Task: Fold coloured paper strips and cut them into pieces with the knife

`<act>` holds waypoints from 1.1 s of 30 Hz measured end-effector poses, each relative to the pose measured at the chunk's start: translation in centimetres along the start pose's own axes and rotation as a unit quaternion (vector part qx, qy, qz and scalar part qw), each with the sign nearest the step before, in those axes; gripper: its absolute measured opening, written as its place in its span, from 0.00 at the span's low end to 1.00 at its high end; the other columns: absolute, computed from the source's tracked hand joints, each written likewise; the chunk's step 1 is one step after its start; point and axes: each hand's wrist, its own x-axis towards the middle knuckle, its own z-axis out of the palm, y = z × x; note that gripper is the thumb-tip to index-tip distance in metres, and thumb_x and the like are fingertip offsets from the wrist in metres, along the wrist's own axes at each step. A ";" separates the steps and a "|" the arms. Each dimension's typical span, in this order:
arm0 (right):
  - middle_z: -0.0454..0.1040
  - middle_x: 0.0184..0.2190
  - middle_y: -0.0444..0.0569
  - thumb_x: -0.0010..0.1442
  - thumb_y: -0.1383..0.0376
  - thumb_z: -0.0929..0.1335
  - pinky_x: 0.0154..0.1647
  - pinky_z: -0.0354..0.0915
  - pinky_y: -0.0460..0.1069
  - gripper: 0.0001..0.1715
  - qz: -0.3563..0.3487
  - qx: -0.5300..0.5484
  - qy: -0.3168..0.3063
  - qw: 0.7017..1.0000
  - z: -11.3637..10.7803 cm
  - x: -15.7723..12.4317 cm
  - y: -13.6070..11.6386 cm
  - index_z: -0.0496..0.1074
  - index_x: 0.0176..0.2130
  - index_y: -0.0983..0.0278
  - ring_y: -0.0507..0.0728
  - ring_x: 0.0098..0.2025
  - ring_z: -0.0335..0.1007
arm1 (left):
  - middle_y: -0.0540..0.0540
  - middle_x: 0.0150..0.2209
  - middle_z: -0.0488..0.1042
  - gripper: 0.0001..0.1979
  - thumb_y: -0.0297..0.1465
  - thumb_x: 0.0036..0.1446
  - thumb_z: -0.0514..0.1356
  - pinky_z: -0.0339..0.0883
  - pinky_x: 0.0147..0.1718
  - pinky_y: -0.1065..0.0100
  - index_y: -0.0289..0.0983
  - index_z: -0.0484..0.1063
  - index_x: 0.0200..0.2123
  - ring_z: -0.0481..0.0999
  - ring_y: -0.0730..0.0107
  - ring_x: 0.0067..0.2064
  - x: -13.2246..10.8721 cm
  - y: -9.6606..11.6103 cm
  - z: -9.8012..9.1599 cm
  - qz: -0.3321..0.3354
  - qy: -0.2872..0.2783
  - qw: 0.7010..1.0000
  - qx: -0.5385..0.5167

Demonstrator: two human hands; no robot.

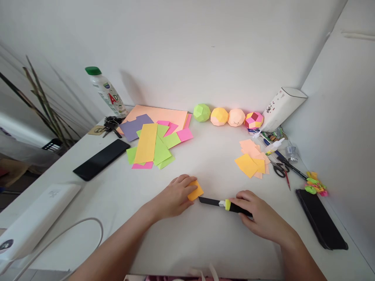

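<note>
My left hand (177, 195) is closed on a small orange piece of paper (195, 191) near the middle of the white table (187, 242). Part of the paper is hidden under the fingers. My right hand (258, 212) grips the black and yellow handle of a utility knife (234, 205). Its dark blade is extended and points left, with the tip close to the paper's lower right corner. Whether the tip touches the paper I cannot tell. Right of centre lies a pile of peach and orange paper squares (246, 165).
Coloured paper sheets (147, 142), keys (111, 125), a black phone (101, 159) and a bottle (108, 93) are at left. Several paper balls (219, 116) line the wall. Glue (274, 146), scissors (279, 169) and a black case (321, 219) lie at right. A cable (98, 222) crosses the left front.
</note>
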 end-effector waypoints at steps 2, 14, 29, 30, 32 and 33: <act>0.68 0.44 0.50 0.52 0.77 0.61 0.46 0.67 0.52 0.33 0.000 0.001 -0.002 1.000 0.0 0.0 0.0 0.68 0.54 0.57 0.57 0.46 0.66 | 0.42 0.57 0.65 0.14 0.27 0.56 0.57 0.63 0.53 0.54 0.40 0.68 0.47 0.64 0.56 0.55 0.0 0.0 -0.1 -0.002 -0.005 1.000 -0.002; 0.69 0.44 0.50 0.52 0.77 0.61 0.45 0.67 0.52 0.33 0.000 -0.001 0.000 1.000 0.1 0.1 0.1 0.68 0.55 0.57 0.57 0.46 0.66 | 0.41 0.57 0.65 0.14 0.26 0.57 0.56 0.63 0.54 0.53 0.39 0.68 0.48 0.64 0.55 0.56 0.0 0.0 -0.1 -0.003 -0.007 1.000 -0.008; 0.69 0.44 0.52 0.53 0.77 0.61 0.47 0.68 0.55 0.31 0.009 -0.035 0.015 0.999 0.8 -0.1 -0.4 0.67 0.54 0.59 0.59 0.48 0.65 | 0.38 0.57 0.64 0.19 0.19 0.57 0.49 0.64 0.53 0.54 0.35 0.65 0.50 0.64 0.56 0.56 0.5 0.8 3.2 -0.040 0.054 0.994 0.091; 0.69 0.45 0.52 0.54 0.76 0.61 0.47 0.68 0.55 0.30 0.013 -0.037 0.012 0.999 0.9 -0.1 -0.5 0.67 0.54 0.59 0.59 0.48 0.65 | 0.38 0.57 0.64 0.19 0.19 0.56 0.49 0.63 0.54 0.54 0.34 0.64 0.51 0.64 0.56 0.56 0.6 0.9 3.5 -0.036 0.059 0.993 0.098; 0.69 0.45 0.52 0.54 0.76 0.61 0.47 0.68 0.55 0.30 0.017 -0.040 0.004 0.999 1.0 -0.2 -0.8 0.67 0.54 0.60 0.59 0.48 0.66 | 0.37 0.57 0.64 0.20 0.19 0.56 0.50 0.63 0.54 0.54 0.34 0.64 0.52 0.64 0.55 0.56 0.7 1.1 3.9 -0.027 0.069 0.991 0.107; 0.69 0.44 0.52 0.54 0.76 0.61 0.46 0.68 0.55 0.30 0.018 -0.041 -0.001 0.999 1.0 -0.3 -1.0 0.67 0.55 0.60 0.59 0.47 0.66 | 0.37 0.57 0.64 0.19 0.20 0.57 0.50 0.63 0.54 0.54 0.34 0.64 0.52 0.64 0.55 0.56 0.7 1.3 4.1 -0.025 0.075 0.991 0.111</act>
